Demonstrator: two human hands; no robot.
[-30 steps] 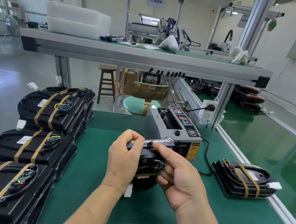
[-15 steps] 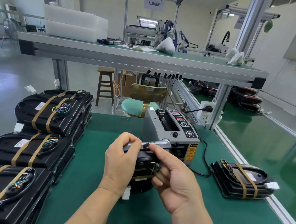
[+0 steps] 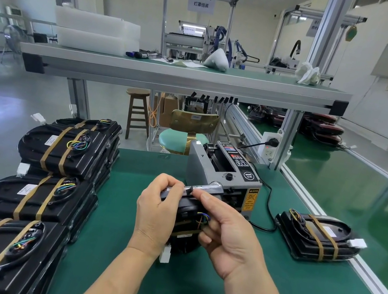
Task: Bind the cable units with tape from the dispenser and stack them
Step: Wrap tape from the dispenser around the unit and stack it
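I hold a black cable unit (image 3: 187, 224) upright on the green mat, just in front of the grey tape dispenser (image 3: 224, 174). My left hand (image 3: 155, 213) grips its left side. My right hand (image 3: 223, 233) grips the right side, its forefinger and thumb pinching a clear tape strip (image 3: 203, 187) that runs along the unit's top edge from the dispenser's mouth. Coloured wires show between my hands. A white connector (image 3: 165, 255) hangs below the unit.
Stacks of taped black units (image 3: 60, 148) line the mat's left edge. One taped unit (image 3: 317, 236) lies at the right by the aluminium rail. The dispenser's black cord (image 3: 267, 209) runs to a socket. A shelf (image 3: 184, 75) spans overhead.
Both hands and the unit stay almost where they were; the tape strip remains stretched over the top edge. Only the view has shifted slightly.
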